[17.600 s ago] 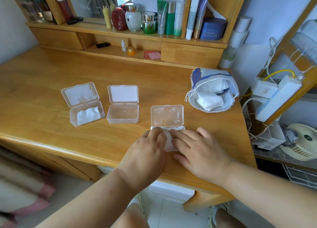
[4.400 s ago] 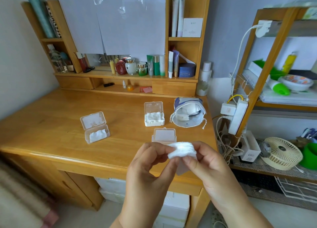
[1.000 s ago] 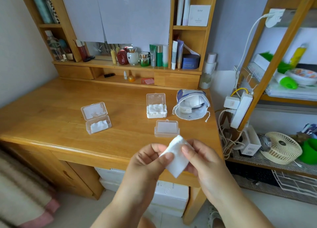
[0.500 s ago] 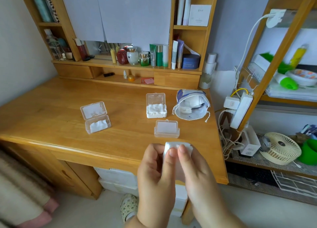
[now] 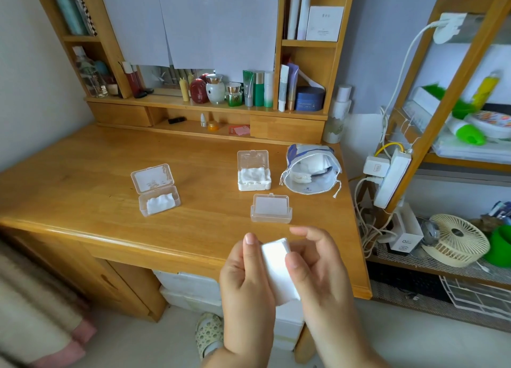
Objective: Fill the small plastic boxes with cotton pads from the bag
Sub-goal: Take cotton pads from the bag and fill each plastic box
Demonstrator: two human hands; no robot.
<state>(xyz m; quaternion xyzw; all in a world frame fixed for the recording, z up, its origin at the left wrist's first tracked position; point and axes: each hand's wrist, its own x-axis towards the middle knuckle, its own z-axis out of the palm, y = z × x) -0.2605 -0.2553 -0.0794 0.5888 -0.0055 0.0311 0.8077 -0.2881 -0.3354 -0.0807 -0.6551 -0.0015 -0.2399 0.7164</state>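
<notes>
I see my left hand (image 5: 244,279) and right hand (image 5: 318,271) both pinching a white square cotton pad (image 5: 278,268) over the wooden desk's (image 5: 110,201) front edge.

Soft, even daylight, faint shadows; wide-angle bending at edges, slight motion blur at right.

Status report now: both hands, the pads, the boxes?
Left hand and right hand hold pad stack above desk edge. Nearest box empty, lid up. Far box full, left box part filled. Path clear.
</notes>
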